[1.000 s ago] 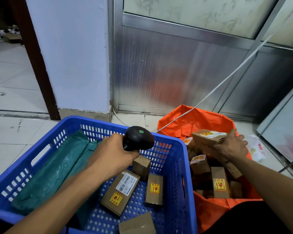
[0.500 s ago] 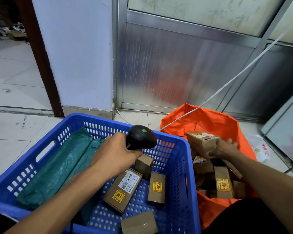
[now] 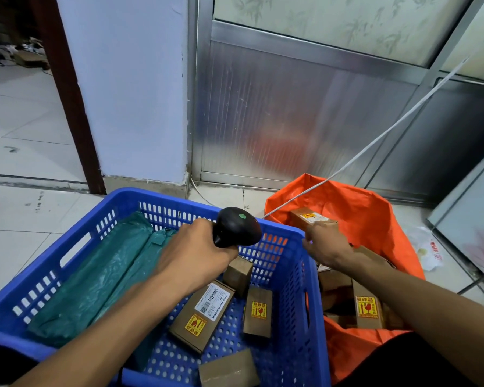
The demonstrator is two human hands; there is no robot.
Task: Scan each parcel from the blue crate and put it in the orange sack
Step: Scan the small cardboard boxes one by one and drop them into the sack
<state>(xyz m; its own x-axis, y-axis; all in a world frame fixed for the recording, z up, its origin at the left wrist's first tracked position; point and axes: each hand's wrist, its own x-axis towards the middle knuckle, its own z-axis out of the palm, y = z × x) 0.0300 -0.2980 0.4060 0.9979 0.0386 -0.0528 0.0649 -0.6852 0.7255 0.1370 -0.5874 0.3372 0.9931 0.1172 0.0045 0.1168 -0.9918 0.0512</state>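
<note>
Two hands over tiled floor (image 3: pixel 25 219), left hand (image 3: pixel 196 258) gripping scanner (image 3: pixel 236 227), right hand (image 3: pixel 326 247) unclear.

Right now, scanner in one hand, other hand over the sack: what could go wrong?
1. The white cable runs taut over the orange sack; the right hand reaching back to the blue crate could snag it.
2. The parcel by that hand sits high on the pile and may slide.
3. The left hand and scanner cover parcels below, so one could be missed.
</note>
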